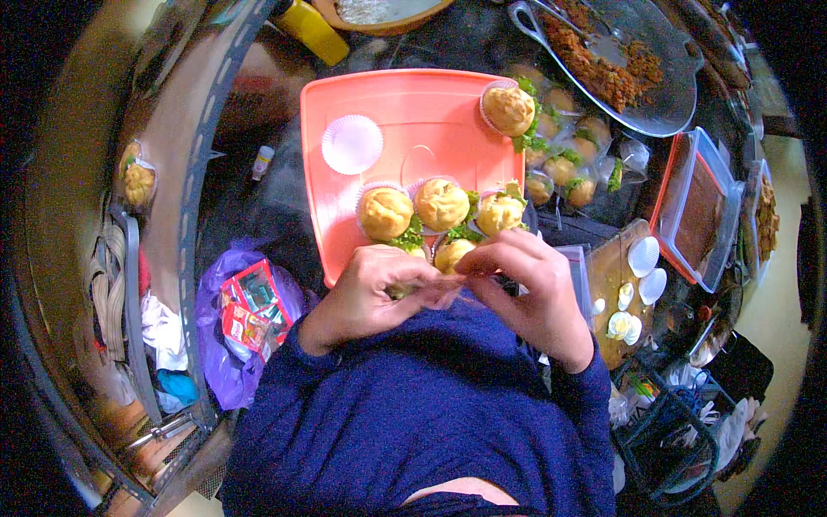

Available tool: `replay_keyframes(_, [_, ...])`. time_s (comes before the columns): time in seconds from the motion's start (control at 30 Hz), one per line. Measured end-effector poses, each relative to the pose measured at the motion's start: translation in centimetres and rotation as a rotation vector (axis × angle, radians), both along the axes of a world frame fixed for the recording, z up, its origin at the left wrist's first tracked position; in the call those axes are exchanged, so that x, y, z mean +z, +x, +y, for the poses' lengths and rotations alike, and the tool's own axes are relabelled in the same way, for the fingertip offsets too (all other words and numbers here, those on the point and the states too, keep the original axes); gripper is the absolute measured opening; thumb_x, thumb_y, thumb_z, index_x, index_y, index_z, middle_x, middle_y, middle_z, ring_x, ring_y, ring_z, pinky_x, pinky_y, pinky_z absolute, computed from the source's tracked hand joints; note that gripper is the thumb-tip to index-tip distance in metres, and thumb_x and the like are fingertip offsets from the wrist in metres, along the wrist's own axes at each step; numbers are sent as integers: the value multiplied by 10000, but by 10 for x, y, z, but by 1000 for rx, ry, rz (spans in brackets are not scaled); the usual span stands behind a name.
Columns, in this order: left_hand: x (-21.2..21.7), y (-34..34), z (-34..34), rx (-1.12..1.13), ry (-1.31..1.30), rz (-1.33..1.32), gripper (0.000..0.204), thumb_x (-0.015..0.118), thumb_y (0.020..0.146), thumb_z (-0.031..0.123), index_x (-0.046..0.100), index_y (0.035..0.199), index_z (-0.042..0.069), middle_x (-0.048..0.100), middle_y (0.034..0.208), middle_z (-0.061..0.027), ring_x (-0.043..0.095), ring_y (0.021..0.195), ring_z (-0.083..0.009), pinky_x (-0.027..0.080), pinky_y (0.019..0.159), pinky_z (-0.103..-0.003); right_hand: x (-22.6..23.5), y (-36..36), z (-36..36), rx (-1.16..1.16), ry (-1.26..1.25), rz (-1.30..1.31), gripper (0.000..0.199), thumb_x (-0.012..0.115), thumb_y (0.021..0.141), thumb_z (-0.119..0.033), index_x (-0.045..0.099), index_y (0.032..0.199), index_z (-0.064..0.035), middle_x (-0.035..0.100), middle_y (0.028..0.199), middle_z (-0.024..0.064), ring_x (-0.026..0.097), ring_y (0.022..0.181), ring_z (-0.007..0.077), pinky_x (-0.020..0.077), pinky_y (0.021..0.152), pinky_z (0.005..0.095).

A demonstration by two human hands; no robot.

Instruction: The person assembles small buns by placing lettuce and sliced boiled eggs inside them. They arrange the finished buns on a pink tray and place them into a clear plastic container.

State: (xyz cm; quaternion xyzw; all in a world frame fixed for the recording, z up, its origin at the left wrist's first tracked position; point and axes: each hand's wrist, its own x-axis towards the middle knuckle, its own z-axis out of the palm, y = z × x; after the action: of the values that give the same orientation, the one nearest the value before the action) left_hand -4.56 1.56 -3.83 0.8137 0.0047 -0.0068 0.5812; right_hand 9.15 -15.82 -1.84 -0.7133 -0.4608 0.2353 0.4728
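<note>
My left hand (385, 287) and my right hand (527, 280) meet in front of my body, over the near edge of a coral plastic tray (413, 99). Both hands are closed, fingertips pinched close together. Something thin and blurred lies between them, too unclear to name. Just beyond my fingers, filled buns with green lettuce sit in paper cups: one bun (385, 214) at the left, another bun (441, 204) in the middle and a third bun (500, 213) at the right. More buns are partly hidden behind my hands. An empty paper cup (351, 144) lies on the tray's far left.
One bun (508, 109) sits at the tray's far right corner. Beyond are bagged buns (568, 159) and a pan (663, 108) of reddish filling. A board (613, 345) with egg slices is at right. At left lies a purple bag (226, 379) with red sachets (248, 323).
</note>
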Motion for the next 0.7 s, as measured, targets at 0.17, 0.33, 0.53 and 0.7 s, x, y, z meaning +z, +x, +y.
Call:
replay_keyframes(0.17, [3,-21,9,-1,-713,248,851,430,822,708,475,1270,-14,577,1194,-125,580,1057,-219,460,875,-351,6,3,19,153,148,-110,159,705,697,-54,651,843,-85,616,795,58,583,720,239,461,631,334])
replay_keyframes(0.33, [-15,-25,-11,12,-1072,325,812,416,878,642,331,1382,11,406,1357,-98,440,1197,-198,357,987,-335,14,9,31,365,307,23,81,673,776,-73,676,854,-96,662,862,28,608,808,214,478,713,325])
replay_keyframes(0.53, [-24,-18,7,-11,-1023,446,386,680,841,357,547,1022,43,570,976,-24,548,918,-107,440,783,-244,4,20,34,281,254,120,112,650,809,-87,662,913,-47,657,933,76,602,856,200,477,777,325])
replay_keyframes(0.7, [-18,-17,28,112,-1143,215,201,589,921,234,435,902,107,570,794,-62,631,657,-138,470,520,-210,-52,87,35,-573,132,307,380,708,824,-208,591,1130,-15,640,1040,94,625,896,177,512,760,310])
